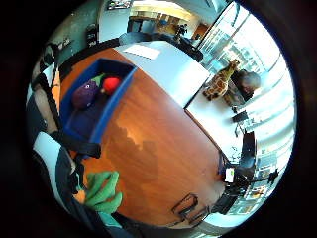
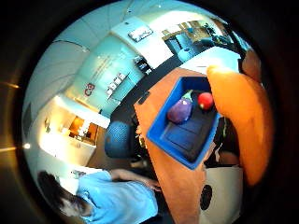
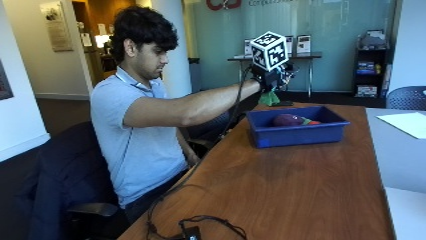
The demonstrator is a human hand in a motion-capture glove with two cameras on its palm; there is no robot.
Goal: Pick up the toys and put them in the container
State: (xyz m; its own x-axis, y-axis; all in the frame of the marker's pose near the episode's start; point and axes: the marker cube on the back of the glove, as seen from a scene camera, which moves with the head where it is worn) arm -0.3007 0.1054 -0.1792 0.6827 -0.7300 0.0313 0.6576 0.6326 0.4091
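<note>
Blue bin (image 3: 296,134) on wooden table (image 3: 293,190): eggplant toy (image 3: 287,119), tomato toy (image 3: 313,122) inside.
Gloved right hand (image 3: 269,77), raised at bin's 10 o'clock, fingers curled around carrot toy (image 3: 269,97).

A long wooden table (image 3: 299,185) fills the room's middle. A white sheet of paper (image 3: 406,122) lies near its far end. A black cable (image 3: 200,220) curls at the near edge. A toy giraffe (image 1: 220,82) stands on a white table (image 1: 218,116) by the windows. A dark chair (image 3: 56,195) is beside the wooden table. A shelf (image 3: 371,65) stands by the glass wall.
</note>
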